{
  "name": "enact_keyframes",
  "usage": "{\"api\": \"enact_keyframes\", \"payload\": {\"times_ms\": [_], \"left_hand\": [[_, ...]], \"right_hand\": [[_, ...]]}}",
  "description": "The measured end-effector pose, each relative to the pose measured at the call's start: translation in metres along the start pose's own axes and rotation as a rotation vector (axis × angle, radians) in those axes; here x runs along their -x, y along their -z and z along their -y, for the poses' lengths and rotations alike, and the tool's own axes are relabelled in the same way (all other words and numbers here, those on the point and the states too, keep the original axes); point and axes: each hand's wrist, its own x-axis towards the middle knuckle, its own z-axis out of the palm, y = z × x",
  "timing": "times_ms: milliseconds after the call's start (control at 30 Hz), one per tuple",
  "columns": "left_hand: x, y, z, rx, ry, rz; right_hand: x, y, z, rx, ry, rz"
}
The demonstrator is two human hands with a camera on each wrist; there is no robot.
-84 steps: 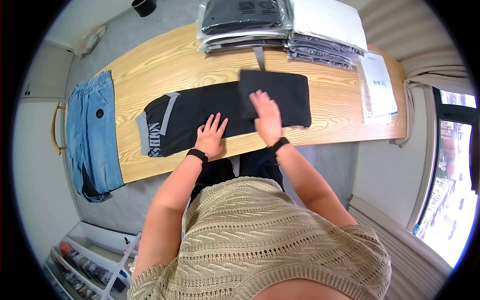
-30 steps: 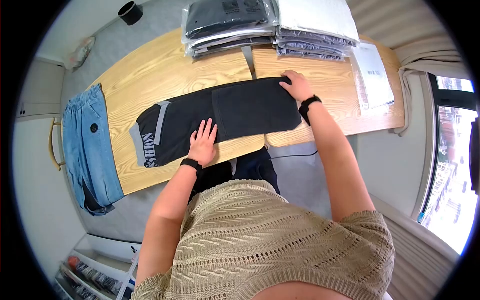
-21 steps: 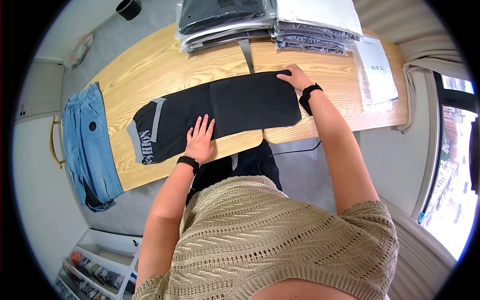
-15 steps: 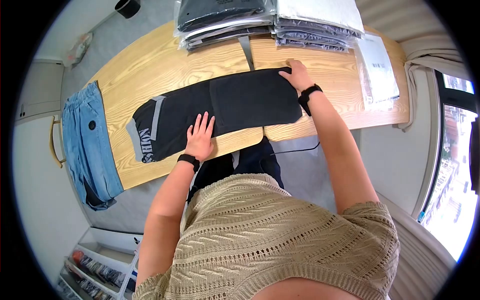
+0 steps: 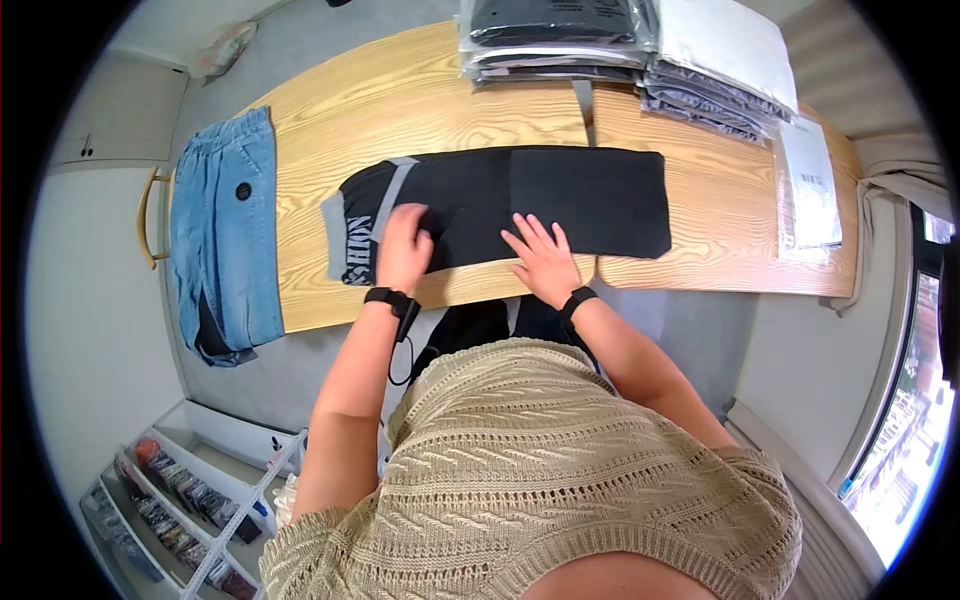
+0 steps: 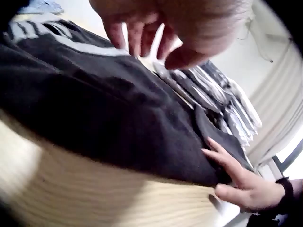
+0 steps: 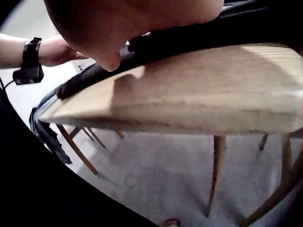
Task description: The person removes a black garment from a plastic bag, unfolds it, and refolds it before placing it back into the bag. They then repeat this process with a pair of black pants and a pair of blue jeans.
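Folded black trousers (image 5: 600, 200) lie flat along the wooden table (image 5: 360, 90), with a grey end, pale lettering and a grey stripe at their left. My left hand (image 5: 402, 250) is over the trousers beside that stripe. In the left wrist view, the fingers of the left hand (image 6: 175, 33) hang loosely bent just above the black cloth (image 6: 109, 113), holding nothing. My right hand (image 5: 548, 265) rests with spread fingers on the trousers' near edge, around the middle. The right wrist view shows the right hand (image 7: 137, 21) from underneath, close by the table edge.
Blue jeans (image 5: 225, 220) drape over the table's left end. Bagged dark garments (image 5: 555, 25) and a stack with a white top (image 5: 725, 45) stand at the back. A flat clear packet (image 5: 810, 190) lies at the right. A gap splits the tabletop near its middle.
My right hand has left the trousers' far right corner and come back to their middle. The left hand has shifted left toward the grey stripe, its fingers no longer spread flat.
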Motion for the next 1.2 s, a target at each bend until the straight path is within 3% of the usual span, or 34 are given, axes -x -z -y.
{"api": "enact_keyframes", "payload": {"times_ms": [33,100,200,300,367,433,467,500,633,700,767,900,1033,1100,1133,1167,1200], "left_hand": [[0.007,0.014,0.017,-0.132,0.094,-0.151],[0.027,0.028,0.05,-0.359,0.504,-0.281],[0.044,0.036,0.1,-0.334,0.773,-0.208],[0.042,0.042,0.117,-0.189,0.861,-0.1],[0.039,0.044,0.129,-0.242,0.811,-0.13],[0.028,0.056,0.128,-0.047,0.931,0.053],[0.029,0.062,0.125,0.263,0.93,0.072],[0.031,0.065,0.126,0.263,0.923,0.079],[0.029,0.1,0.117,0.818,0.874,0.19],[0.023,0.111,0.117,0.897,0.85,0.18],[-0.001,0.15,0.032,1.079,0.853,0.171],[-0.043,0.163,-0.053,1.186,0.611,0.205],[-0.089,0.116,-0.161,1.235,0.434,0.235],[-0.109,0.075,-0.216,1.179,0.382,0.3],[-0.116,0.048,-0.237,1.161,0.374,0.348],[-0.124,0.012,-0.247,1.067,0.342,0.442],[-0.126,-0.009,-0.268,0.88,0.199,0.496]], "right_hand": [[0.001,-0.001,0.0,0.061,0.017,0.008],[-0.001,-0.002,0.002,0.076,-0.013,0.031],[-0.006,0.002,0.011,0.111,-0.013,0.014],[-0.014,0.002,0.023,0.163,-0.072,0.045],[-0.024,-0.002,0.034,0.212,-0.163,0.102],[-0.028,-0.005,0.04,0.237,-0.188,0.111],[-0.028,-0.007,0.042,0.254,-0.198,0.1],[-0.028,-0.007,0.042,0.272,-0.208,0.09],[-0.022,-0.009,0.038,0.272,-0.18,0.08],[-0.021,-0.01,0.036,0.266,-0.185,0.071],[-0.019,-0.012,0.036,0.26,-0.195,0.057],[-0.015,-0.01,0.032,0.166,-0.177,-0.037],[-0.004,-0.028,0.01,-0.044,-0.132,-0.259],[0.002,-0.027,0.002,-0.051,-0.133,-0.104],[0.001,-0.013,0.002,-0.146,-0.229,0.158],[0.003,-0.006,0.001,-0.158,-0.23,0.17],[0.003,-0.024,-0.006,-0.246,-0.198,0.017]]}}
